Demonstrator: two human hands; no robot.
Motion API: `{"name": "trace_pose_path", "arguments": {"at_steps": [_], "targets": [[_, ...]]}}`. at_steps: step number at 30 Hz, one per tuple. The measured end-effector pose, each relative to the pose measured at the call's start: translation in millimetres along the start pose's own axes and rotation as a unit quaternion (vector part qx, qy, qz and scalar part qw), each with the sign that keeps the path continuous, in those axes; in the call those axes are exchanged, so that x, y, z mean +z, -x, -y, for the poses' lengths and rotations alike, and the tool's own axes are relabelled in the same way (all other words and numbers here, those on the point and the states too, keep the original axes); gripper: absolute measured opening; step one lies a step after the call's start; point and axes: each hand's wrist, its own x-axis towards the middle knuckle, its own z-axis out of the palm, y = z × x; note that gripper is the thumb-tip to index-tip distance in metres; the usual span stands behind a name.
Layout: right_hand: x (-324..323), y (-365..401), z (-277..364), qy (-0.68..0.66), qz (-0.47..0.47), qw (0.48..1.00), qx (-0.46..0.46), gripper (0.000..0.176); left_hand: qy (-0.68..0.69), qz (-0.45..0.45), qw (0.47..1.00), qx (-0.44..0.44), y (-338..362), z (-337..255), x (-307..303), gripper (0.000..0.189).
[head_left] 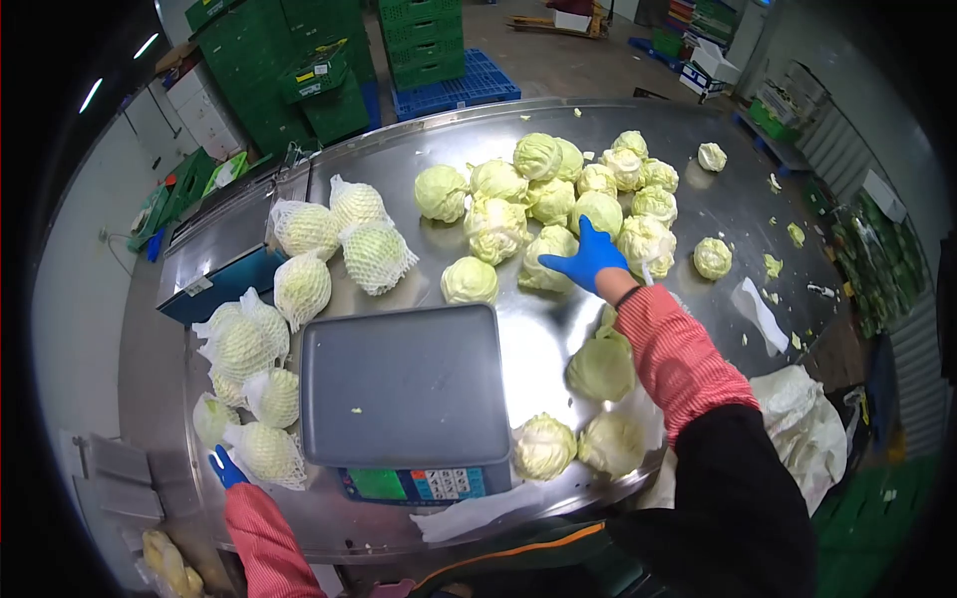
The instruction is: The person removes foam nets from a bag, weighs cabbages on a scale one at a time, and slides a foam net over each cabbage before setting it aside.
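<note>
My right hand (593, 259), in a blue glove, reaches over a group of pale green cabbages with thumb and fingers spread. Its fingertips overlap a round cabbage (600, 209), and the thumb lies over another cabbage (548, 247). At the lower left, my left hand (228, 466), also gloved in blue, rests by the table edge with its fingers apart. Right beside it lies a cabbage in white foam netting (267, 454). Between my arms stands a scale (404, 389) with a grey platform; only a small leaf scrap lies on it.
More netted cabbages (374, 256) lie left of the scale on the steel table (399, 289). Bare cabbages (544, 446) sit near the front edge. Leaf scraps and a white sheet (760, 316) lie at right. Green crates (424, 45) stand on a blue pallet (477, 80) behind.
</note>
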Motion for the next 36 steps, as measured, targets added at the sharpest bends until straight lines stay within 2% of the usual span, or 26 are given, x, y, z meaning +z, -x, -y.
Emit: {"name": "trace_pose_path", "arguments": {"at_steps": [2,3,5,6,7,10,11,12,13,14,15,16,17,19,21,24,26,27,28,29,30,31,32,33,34,36], "targets": [[22,-37,-10,-0.01,0.009,0.999,0.029,0.107,-0.131,-0.097,0.973,0.164,60,-43,63,0.055],[36,-50,-17,-0.044,0.024,0.997,0.057,0.101,-0.128,-0.075,0.967,0.209,106,-73,112,0.045],[62,-72,-47,-0.264,0.077,0.958,0.078,0.091,-0.202,-0.037,0.949,0.237,194,-135,202,0.042],[70,-76,-58,-0.369,0.102,0.919,0.091,0.086,-0.182,0.009,0.958,0.22,211,-140,218,0.04],[56,-62,-57,-0.469,0.12,0.87,0.092,0.071,-0.161,0.056,0.965,0.2,227,-143,231,0.038],[32,-34,-55,-0.553,0.111,0.809,0.163,0.061,-0.123,0.161,0.967,0.157,289,-159,276,0.033],[33,-25,-51,-0.603,0.106,0.78,0.132,0.055,-0.115,0.194,0.961,0.162,306,-165,290,0.032],[0,3,-24,-0.589,0.121,0.791,0.111,0.055,-0.107,0.228,0.954,0.164,324,-169,303,0.031],[9,6,-25,-0.608,0.143,0.779,0.05,0.058,-0.1,0.263,0.945,0.166,339,-172,313,0.031],[33,7,-24,-0.595,0.114,0.795,0.002,0.059,-0.099,0.301,0.933,0.172,352,-172,321,0.031],[28,23,-5,-0.575,0.104,0.807,-0.087,0.059,-0.098,0.337,0.919,0.178,364,-172,328,0.031],[18,47,19,-0.562,0.11,0.81,-0.128,0.061,-0.096,0.373,0.904,0.184,377,-173,334,0.032],[8,72,43,-0.614,0.163,0.761,-0.13,0.066,-0.088,0.407,0.889,0.19,389,-176,340,0.03],[23,106,72,-0.459,0.128,0.867,-0.147,0.081,-0.072,0.471,0.855,0.203,410,-183,352,0.026],[27,129,92,-0.376,0.134,0.889,-0.227,0.084,-0.089,0.519,0.823,0.212,426,-188,363,0.024],[16,152,101,-0.264,0.124,0.925,-0.244,0.093,-0.098,0.558,0.8,0.195,444,-190,371,0.024],[-23,150,75,-0.179,0.031,0.956,-0.231,0.094,-0.102,0.573,0.798,0.159,449,-187,370,0.024],[-46,147,52,-0.117,-0.044,0.978,-0.167,0.092,-0.103,0.569,0.798,0.168,449,-180,368,0.024],[-33,127,5,-0.106,-0.271,0.939,-0.185,0.088,-0.091,0.566,0.806,0.147,451,-176,369,0.024],[-56,117,-33,-0.111,-0.188,0.976,-0.012,0.096,-0.08,0.562,0.813,0.126,454,-173,372,0.024],[-73,108,-73,-0.023,-0.272,0.962,0.011,0.097,-0.067,0.555,0.823,0.106,456,-169,376,0.024],[-103,111,-84,0.052,-0.225,0.964,0.133,0.096,-0.052,0.57,0.814,0.093,456,-164,381,0.023],[-75,101,-138,0.079,-0.305,0.943,0.105,0.086,-0.066,0.587,0.803,0.079,457,-160,389,0.025],[-47,85,-187,-0.044,-0.188,0.97,0.146,0.066,-0.079,0.603,0.791,0.066,460,-156,401,0.027],[-43,87,-183,-0.129,-0.151,0.974,0.108,0.058,-0.091,0.618,0.779,0.055,461,-154,415,0.03],[-28,106,-162,-0.29,-0.066,0.954,0.027,0.042,-0.065,0.598,0.784,0.154,468,-151,443,0.043]]}}
